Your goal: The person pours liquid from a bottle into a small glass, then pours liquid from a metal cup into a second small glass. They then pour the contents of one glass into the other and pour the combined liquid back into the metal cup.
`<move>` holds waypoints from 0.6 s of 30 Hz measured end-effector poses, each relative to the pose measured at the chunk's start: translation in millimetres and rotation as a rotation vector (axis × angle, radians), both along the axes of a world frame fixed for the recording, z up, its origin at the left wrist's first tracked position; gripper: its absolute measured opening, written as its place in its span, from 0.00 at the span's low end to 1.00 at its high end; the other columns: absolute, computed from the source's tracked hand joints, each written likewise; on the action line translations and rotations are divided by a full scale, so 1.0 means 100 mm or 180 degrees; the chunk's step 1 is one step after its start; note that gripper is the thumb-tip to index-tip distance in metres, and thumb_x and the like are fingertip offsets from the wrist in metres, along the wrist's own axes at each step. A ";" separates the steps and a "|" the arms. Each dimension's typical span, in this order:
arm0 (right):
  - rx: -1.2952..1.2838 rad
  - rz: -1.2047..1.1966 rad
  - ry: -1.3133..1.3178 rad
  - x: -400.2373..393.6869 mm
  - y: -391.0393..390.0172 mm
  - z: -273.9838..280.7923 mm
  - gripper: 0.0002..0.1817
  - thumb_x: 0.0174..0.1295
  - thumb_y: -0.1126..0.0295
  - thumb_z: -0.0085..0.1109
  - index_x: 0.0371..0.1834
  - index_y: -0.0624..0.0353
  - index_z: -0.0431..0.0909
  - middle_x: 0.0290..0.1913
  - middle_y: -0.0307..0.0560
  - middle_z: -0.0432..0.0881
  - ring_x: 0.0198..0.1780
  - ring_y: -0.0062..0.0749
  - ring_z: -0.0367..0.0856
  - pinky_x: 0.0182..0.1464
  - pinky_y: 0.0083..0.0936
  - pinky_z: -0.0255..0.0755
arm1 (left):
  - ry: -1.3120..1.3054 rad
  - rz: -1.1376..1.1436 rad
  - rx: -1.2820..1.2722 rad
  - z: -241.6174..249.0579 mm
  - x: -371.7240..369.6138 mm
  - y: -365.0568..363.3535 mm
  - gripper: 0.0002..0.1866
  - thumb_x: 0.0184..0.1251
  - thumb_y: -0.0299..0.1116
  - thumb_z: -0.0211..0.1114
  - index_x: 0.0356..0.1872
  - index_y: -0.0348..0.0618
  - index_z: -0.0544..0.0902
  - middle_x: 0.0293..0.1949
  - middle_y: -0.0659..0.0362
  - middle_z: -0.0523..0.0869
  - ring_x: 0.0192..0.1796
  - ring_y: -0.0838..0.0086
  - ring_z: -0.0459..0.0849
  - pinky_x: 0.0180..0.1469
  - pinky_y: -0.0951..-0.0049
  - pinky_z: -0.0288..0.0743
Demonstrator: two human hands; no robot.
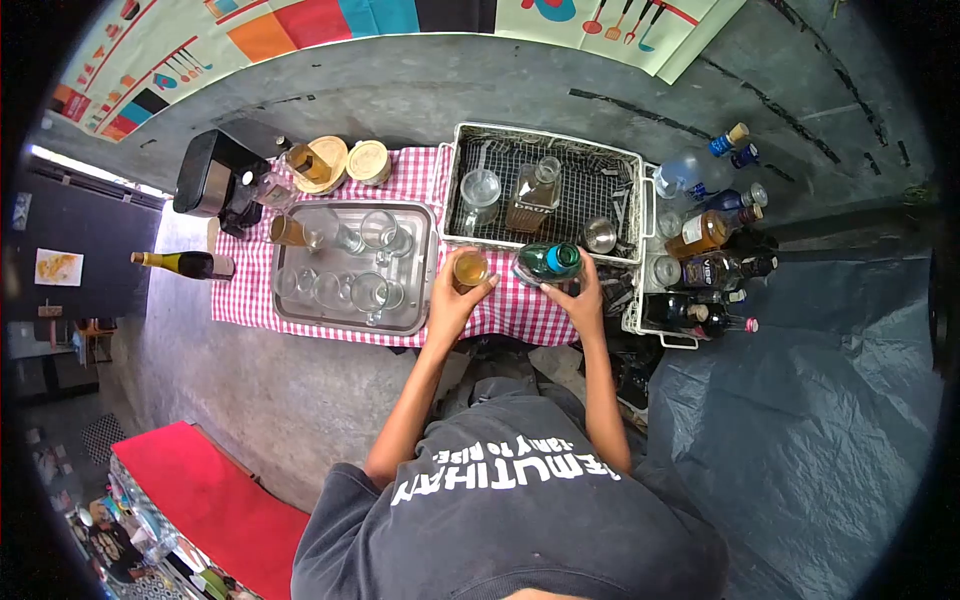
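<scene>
My left hand point(455, 298) is wrapped round a small glass point(470, 267) of amber liquid at the front of the red-checked cloth point(505, 312). To its right, my right hand point(585, 300) has its fingers round a green glass bottle point(562, 261) with a blue band at the neck. Just behind both hands stands a white wire basket point(550, 132). Inside it are a square decanter point(535, 195) of brown liquid, a clear glass point(480, 190) and a small round glass point(599, 235).
On the left, a metal tray point(355, 334) bears several glasses and mugs. Beyond it are a black machine point(210, 172), two lidded tubs point(368, 162) and a wine bottle point(190, 264). Several bottles point(697, 233) crowd a rack at the right, beside a dark plastic sheet point(790, 400).
</scene>
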State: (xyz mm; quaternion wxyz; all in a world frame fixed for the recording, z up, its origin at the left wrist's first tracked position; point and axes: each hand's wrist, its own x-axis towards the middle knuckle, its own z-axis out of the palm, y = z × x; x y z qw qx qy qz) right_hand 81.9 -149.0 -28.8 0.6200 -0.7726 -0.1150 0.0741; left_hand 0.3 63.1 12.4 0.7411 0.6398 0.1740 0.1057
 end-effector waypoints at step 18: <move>-0.0371 0.0308 -0.0308 -0.73 0.12 0.35 0.19 0.52 0.72 0.72 0.46 0.62 0.78 0.43 0.45 0.82 0.42 0.28 0.82 0.41 0.24 0.76 | 0.0137 -0.0769 0.0117 -0.09 -0.15 -0.13 0.25 0.56 0.28 0.75 0.55 0.37 0.76 0.49 0.59 0.80 0.53 0.77 0.79 0.58 0.74 0.71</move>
